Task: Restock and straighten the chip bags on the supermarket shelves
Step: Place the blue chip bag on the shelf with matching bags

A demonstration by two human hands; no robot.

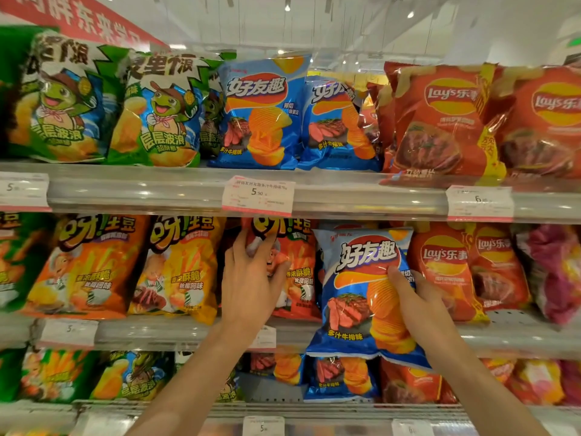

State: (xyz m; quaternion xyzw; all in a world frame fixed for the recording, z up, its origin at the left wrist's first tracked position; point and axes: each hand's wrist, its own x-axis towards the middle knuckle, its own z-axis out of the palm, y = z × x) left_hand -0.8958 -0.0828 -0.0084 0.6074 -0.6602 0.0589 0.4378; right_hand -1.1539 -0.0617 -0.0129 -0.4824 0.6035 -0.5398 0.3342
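Note:
My right hand [418,297] grips a blue chip bag [361,291] by its right edge, thumb on the front, and holds it upright in front of the middle shelf [518,338]. My left hand [251,278] grips the top of a red-orange chip bag [295,278] that stands on the middle shelf just left of the blue one. Two matching blue bags [261,114] stand on the top shelf [361,196] directly above, and another blue bag [339,377] sits on the bottom shelf.
Green bags [63,102] fill the top shelf's left, red Lay's bags [446,121] its right. Orange [85,269] and yellow bags [179,269] stand left of my left hand, more red Lay's bags [446,269] on the right. Price tags [257,195] line the shelf rails.

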